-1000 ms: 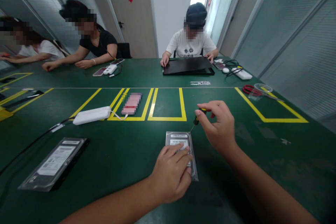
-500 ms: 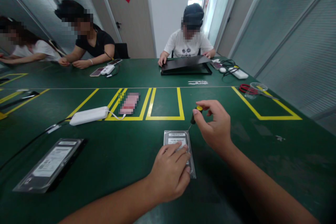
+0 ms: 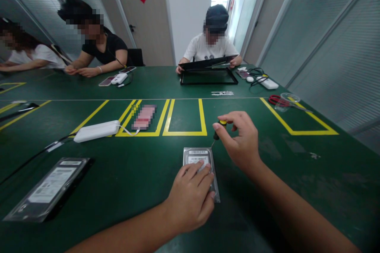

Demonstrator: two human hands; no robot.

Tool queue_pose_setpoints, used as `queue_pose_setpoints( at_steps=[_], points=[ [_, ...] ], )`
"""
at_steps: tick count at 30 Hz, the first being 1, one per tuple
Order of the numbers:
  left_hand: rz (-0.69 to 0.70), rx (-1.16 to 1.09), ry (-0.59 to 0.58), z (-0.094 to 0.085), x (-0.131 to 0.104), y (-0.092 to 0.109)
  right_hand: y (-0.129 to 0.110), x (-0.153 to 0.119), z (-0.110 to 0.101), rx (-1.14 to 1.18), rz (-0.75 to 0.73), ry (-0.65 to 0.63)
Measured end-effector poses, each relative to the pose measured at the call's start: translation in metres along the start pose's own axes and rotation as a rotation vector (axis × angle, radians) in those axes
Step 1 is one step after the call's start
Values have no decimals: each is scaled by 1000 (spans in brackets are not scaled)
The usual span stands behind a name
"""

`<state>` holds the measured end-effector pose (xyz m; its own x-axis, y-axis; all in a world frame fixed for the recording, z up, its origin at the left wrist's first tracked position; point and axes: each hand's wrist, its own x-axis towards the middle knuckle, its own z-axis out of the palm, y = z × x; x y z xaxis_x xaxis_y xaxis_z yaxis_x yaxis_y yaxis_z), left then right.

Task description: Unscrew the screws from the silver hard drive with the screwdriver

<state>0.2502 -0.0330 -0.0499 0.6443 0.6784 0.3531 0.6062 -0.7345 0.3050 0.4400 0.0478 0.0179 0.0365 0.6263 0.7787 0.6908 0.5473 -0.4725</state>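
A silver hard drive (image 3: pixel 198 153) with white labels lies flat on the green table in front of me. My left hand (image 3: pixel 192 193) rests over its lower part, fingers spread across the label and thumb at the right edge, hiding much of it. In my right hand (image 3: pixel 242 138), thumb and fingers pinch a small screwdriver (image 3: pixel 220 129) with a black and yellow handle. Its thin tip points down at the drive's top right corner; whether it touches a screw is too small to tell. A second, larger drive (image 3: pixel 49 187) lies at the left.
Across the green table (image 3: pixel 142 166), a white power bank (image 3: pixel 96 131) is cabled to a pink phone (image 3: pixel 144 117). Red scissors (image 3: pixel 278 101) and a clear plastic cup lie at the right. Opposite, a person (image 3: pixel 212 41) holds a black panel (image 3: pixel 204 63) over a frame.
The whole view has shifted slightly. My right thumb has moved on the screwdriver handle, while my left hand stays on the drive. The person opposite has tilted the black panel up.
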Motion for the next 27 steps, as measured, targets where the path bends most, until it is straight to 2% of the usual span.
queue_pose_setpoints(
  at_steps=[14, 21, 27],
  points=[
    [12, 79, -49, 8, -6, 2, -2, -1, 0, -30, -6, 19],
    [31, 154, 0, 11, -9, 5, -2, 1, -1, -16, -13, 29],
    [139, 197, 51, 13, -14, 12, -1, 0, -1, -35, -4, 27]
  ],
)
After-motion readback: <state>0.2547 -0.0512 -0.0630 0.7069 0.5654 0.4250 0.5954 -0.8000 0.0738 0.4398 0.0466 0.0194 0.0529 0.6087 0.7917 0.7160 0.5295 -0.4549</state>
